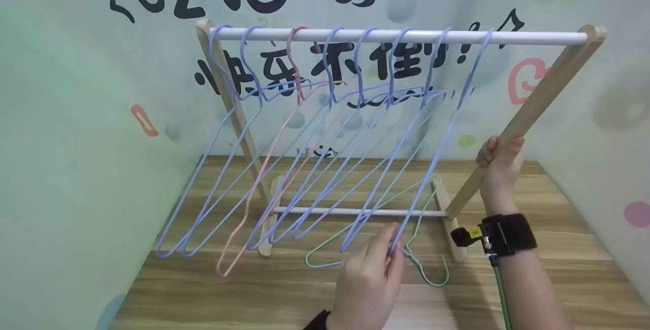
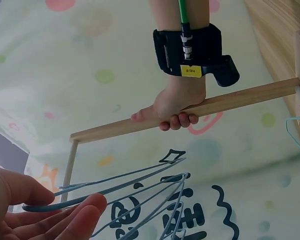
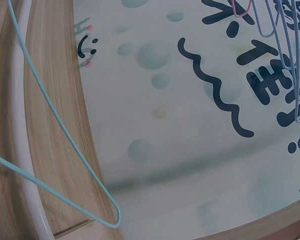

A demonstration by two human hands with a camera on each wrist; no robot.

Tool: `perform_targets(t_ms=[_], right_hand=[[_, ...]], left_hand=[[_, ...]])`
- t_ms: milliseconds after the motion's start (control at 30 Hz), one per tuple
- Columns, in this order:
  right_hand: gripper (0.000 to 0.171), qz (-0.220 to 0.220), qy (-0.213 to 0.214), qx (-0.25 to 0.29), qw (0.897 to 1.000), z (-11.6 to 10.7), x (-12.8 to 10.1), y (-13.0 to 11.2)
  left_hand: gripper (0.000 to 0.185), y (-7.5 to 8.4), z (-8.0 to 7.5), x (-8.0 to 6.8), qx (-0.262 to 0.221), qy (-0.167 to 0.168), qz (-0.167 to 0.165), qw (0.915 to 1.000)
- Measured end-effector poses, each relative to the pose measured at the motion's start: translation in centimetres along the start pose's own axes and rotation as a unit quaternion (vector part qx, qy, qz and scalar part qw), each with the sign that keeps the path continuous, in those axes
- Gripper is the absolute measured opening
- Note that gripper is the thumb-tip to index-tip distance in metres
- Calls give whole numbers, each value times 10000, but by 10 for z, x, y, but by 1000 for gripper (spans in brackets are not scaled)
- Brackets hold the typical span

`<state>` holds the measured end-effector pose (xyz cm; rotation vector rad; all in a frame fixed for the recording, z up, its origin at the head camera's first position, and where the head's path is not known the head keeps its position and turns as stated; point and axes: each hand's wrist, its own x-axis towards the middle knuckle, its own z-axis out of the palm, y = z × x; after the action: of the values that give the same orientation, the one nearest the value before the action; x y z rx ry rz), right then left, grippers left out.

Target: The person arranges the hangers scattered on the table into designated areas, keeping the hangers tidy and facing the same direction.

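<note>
A wooden rack has a white top rail (image 1: 533, 38) with several blue hangers and one pink hanger (image 1: 247, 213) hooked over it. My left hand (image 1: 368, 276) pinches the low corner of the rightmost blue clothes hanger (image 1: 474, 71), whose hook sits on the rail. In the left wrist view, the thumb and fingers of my left hand (image 2: 47, 205) close around that hanger's end. My right hand (image 1: 500, 172) grips the rack's right wooden post (image 1: 546, 89), fingers wrapped round it. A green hanger (image 1: 436, 285) lies beneath, beside the rack's foot; its corner (image 3: 117, 215) shows in the right wrist view.
The rack's white lower bar (image 1: 299, 210) runs between two wooden feet on a wood-grain surface (image 1: 228, 299). Behind stands a pale wall (image 1: 167, 61) with black lettering and coloured spots. Side walls close in the left and right.
</note>
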<state>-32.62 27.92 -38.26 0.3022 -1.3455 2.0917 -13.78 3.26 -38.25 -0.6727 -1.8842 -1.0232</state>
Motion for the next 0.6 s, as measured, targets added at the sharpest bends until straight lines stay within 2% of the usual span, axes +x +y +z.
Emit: perform_targets(t_ms=[367, 600], right_hand=[[61, -128, -3, 120, 9998, 0, 1, 2], [61, -102, 61, -22, 9999, 0, 2, 2]], left_hand=[[30, -12, 4, -16, 194, -16, -45, 9998], [29, -20, 5, -29, 661, -360, -287, 9968]])
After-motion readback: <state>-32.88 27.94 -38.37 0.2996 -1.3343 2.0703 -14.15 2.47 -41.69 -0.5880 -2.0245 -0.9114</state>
